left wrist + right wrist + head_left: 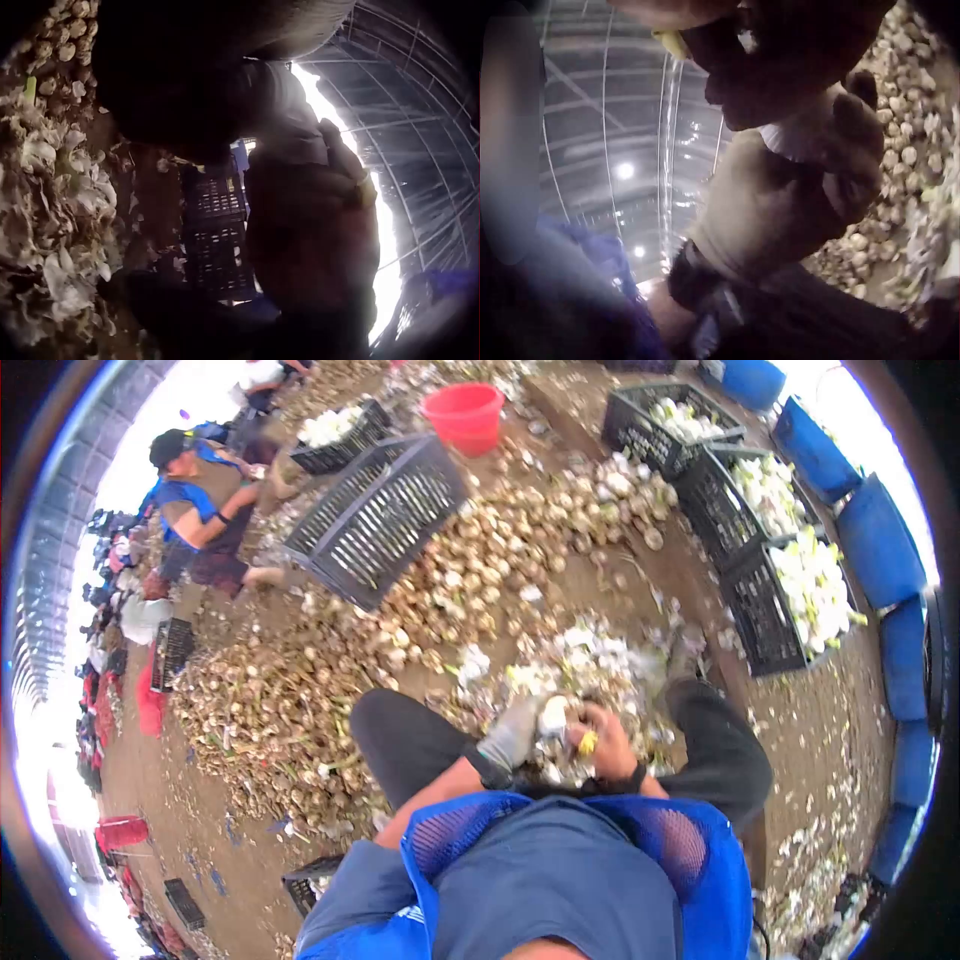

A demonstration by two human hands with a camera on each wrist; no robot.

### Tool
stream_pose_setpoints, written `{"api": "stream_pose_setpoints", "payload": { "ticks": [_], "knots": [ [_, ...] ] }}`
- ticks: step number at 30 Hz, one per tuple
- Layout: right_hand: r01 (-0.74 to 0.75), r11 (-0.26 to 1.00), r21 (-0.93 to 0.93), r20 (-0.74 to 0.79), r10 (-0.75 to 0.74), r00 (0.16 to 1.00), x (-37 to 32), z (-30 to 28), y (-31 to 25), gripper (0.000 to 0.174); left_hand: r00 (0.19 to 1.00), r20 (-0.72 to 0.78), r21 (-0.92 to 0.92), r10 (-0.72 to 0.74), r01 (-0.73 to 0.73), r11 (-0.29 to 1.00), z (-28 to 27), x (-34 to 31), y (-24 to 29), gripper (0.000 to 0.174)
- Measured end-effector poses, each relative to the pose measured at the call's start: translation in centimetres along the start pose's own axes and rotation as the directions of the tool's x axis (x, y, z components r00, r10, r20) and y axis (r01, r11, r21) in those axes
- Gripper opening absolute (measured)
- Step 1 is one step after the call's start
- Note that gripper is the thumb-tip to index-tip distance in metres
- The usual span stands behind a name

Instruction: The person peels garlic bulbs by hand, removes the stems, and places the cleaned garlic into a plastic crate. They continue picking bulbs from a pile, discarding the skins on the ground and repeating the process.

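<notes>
One worker in a blue vest (705,840) sat above the dirt floor (820,730), two dark-trousered knees apart. One left hand (510,735), in a pale glove, held one whitish garlic bulb (553,715), its fingers curled narrowly around it. The bulb was off the floor, between the knees. One right hand (608,745), ungloved, worked just beside it, fingers bent around one small yellow object (588,743), its type unclear.

White peelings (590,650) lay beyond the hands; bulbs past counting formed a broad heap (500,550) from the floor's left side toward its upper middle. Three black crates (760,610) of pale garlic stood in a row at upper right, with at least five blue containers (880,540) behind them. One red bucket (463,418) stood near the top edge, and one person in a dark cap (200,500) sat at upper left.
</notes>
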State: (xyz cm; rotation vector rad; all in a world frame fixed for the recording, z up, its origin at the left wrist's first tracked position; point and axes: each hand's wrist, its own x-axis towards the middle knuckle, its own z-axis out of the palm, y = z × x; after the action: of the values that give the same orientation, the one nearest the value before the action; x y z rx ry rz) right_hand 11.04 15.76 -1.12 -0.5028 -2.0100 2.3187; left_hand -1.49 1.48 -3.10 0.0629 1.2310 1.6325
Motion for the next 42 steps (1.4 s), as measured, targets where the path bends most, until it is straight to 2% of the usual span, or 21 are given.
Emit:
{"api": "stream_pose_setpoints", "payload": {
  "ticks": [1, 5, 8, 9, 10, 11, 12, 16, 23, 25, 27, 29, 31, 32, 33, 35, 37, 38, 39, 41, 42],
  "knots": [
    [-0.097, 0.976, 0.193, 0.022, 0.094, 0.995, -0.2, -0.3, -0.3, 0.013, 0.982, 0.042, -0.426, -0.182, 0.183, 0.886, -0.5, 0.8, -1.0, 0.035],
    [-0.17, 0.718, 0.675, 0.083, 0.155, 0.984, -0.9, -1.6, -1.1, 0.015, 0.995, 0.032, -0.563, -0.1, 0.1, 0.82, -0.1, 1.1, -0.9, 0.034],
    [-0.029, 0.679, 0.733, 0.072, -0.035, 0.997, -1.0, -4.3, -2.5, 0.019, 0.992, 0.104, -0.656, -0.076, 0.126, 0.744, -2.2, 1.7, -1.3, 0.03],
    [-0.018, 0.707, 0.707, 0.069, -0.043, 0.997, -0.8, -5.2, -2.6, 0.021, 0.991, 0.092, -0.624, -0.092, 0.13, 0.77, -2.5, 1.0, -0.8, 0.029],
    [0.01, 0.972, 0.234, -0.003, -0.01, 1.0, 0.1, -5.7, -2.7, 0.025, 0.992, 0.092, -0.619, -0.084, 0.123, 0.775, -2.2, 0.9, -0.6, 0.03],
    [-0.006, 0.951, -0.308, -0.077, -0.019, 0.997, 0.8, -6.0, -2.8, 0.03, 0.993, 0.09, -0.614, -0.074, 0.114, 0.781, -1.9, 0.9, -0.4, 0.032],
    [0.181, 0.681, -0.709, -0.08, -0.333, 0.94, 1.8, -6.8, 1.9, 0.036, 0.993, 0.091, -0.615, -0.078, 0.118, 0.78, -1.6, 0.5, -0.3, 0.032],
    [0.073, 0.905, -0.418, -0.188, -0.165, 0.968, 1.4, -3.0, -0.7, 0.032, 0.998, 0.065, -0.596, 0.021, 0.022, 0.803, -1.5, 0.9, -0.5, 0.038],
    [0.088, 0.932, -0.351, -0.014, -0.099, 0.995, 2.9, -1.5, 1.4, 0.016, 0.995, 0.047, -0.402, -0.085, 0.096, 0.91, -0.4, 0.8, -0.7, 0.05],
    [0.034, 0.982, -0.188, 0.051, -0.024, 0.998, 1.8, -1.8, 0.1, 0.016, 0.996, 0.079, -0.392, -0.034, 0.062, 0.918, -0.7, 0.9, -1.4, 0.048],
    [-0.195, 0.945, 0.262, 0.263, 0.125, 0.957, 0.8, -3.3, -1.2, 0.019, 0.998, 0.06, -0.393, -0.02, 0.042, 0.919, -2.9, 2.8, -3.2, 0.042],
    [-0.093, 0.976, 0.199, 0.257, 0.04, 0.966, 0.2, -4.1, -1.6, 0.022, 0.997, -0.054, -0.412, -0.06, 0.032, 0.911, -1.4, 2.9, -2.0, 0.039],
    [-0.208, 0.936, 0.283, 0.254, 0.136, 0.958, 0.1, -5.3, -0.8, 0.024, 0.99, -0.101, -0.45, -0.102, 0.046, 0.892, -1.7, 4.2, -2.6, 0.032],
    [-0.118, 0.918, -0.379, 0.017, 0.135, 0.991, 0.2, -5.4, 0.1, 0.027, 0.986, -0.128, -0.435, -0.109, 0.043, 0.899, -2.5, 5.2, -3.5, 0.032],
    [-0.147, 0.468, -0.871, -0.173, -0.012, 0.985, 0.2, -5.4, 1.0, 0.031, 0.981, -0.155, -0.42, -0.116, 0.041, 0.907, -3.1, 6.4, -4.4, 0.031],
    [-0.185, 0.486, -0.854, -0.267, -0.105, 0.958, -0.4, -5.3, 1.0, 0.043, 0.969, -0.24, -0.34, -0.055, -0.031, 0.94, -1.6, 7.1, -4.2, 0.029],
    [0.031, 0.79, -0.612, -0.209, -0.2, 0.957, -0.5, -4.8, 0.9, 0.058, 0.968, -0.25, -0.205, 0.002, -0.055, 0.977, 1.6, 6.9, -3.5, 0.031],
    [0.038, 0.82, -0.57, -0.207, -0.189, 0.96, -0.3, -4.6, 1.2, 0.066, 0.995, -0.073, -0.047, 0.062, -0.065, 0.997, 3.1, 6.8, -2.7, 0.037],
    [0.117, 0.86, -0.497, -0.212, -0.251, 0.944, 0.2, -4.7, 1.5, 0.061, 0.997, -0.016, 0.383, 0.076, -0.064, 0.921, 6.1, 4.7, -0.3, 0.045],
    [0.079, 0.879, -0.471, -0.298, -0.243, 0.923, 1.1, -6.9, 2.2, 0.054, 0.965, 0.176, -0.024, 0.195, -0.194, 0.981, 7.1, 7.2, -2.6, 0.056],
    [-0.087, 0.966, -0.243, -0.391, -0.015, 0.92, 1.1, -8.4, 2.0, 0.047, 0.971, 0.196, 0.009, 0.133, -0.138, 0.99, 6.7, 7.6, -2.5, 0.063]
  ]
}}
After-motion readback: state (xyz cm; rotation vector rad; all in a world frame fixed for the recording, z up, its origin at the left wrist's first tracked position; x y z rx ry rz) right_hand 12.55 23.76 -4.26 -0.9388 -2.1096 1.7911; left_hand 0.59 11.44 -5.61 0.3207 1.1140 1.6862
